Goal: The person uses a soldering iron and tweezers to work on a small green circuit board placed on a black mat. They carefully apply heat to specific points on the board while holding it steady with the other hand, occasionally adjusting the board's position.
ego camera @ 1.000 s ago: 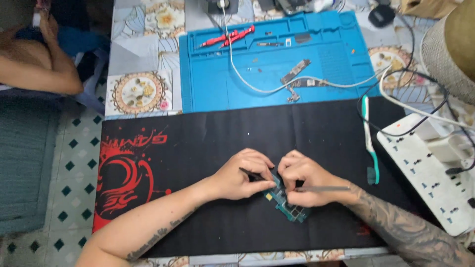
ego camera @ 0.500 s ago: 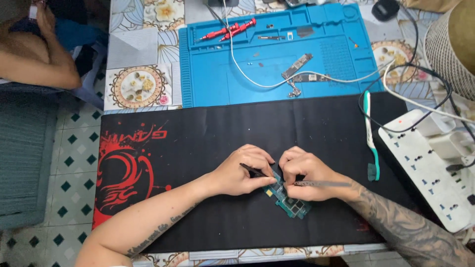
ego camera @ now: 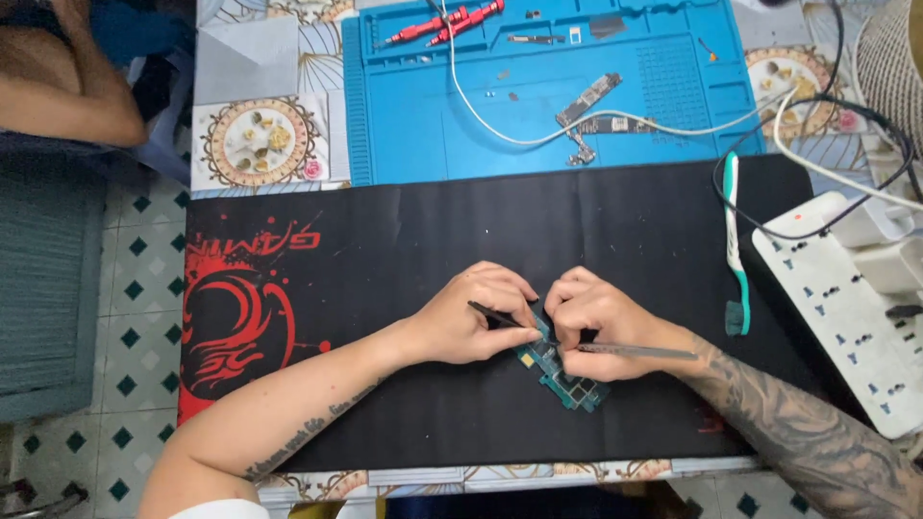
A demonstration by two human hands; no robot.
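Black matting on the bench (ego camera: 404,250) is carrying a small green circuit board (ego camera: 567,377), pinned under both hands, left hand (ego camera: 471,317) clamping dark tweezers (ego camera: 500,317), right hand (ego camera: 601,322) clamping a metal pry tool (ego camera: 639,352), so any slip risks gouging components.

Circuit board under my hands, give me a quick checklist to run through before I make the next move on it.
1. Circuit board lying flat on the black mat: ok.
2. Left hand steadying the board with the black tweezers in its grip: ok.
3. Right hand holding the thin metal tool: ok.
4. Tool tips on the right spot of the board: cannot tell, the fingers hide them.
5. Toothbrush and power strip apart from the hands: ok.
6. Black cable lying on the mat's corner: ok, apart from the board.
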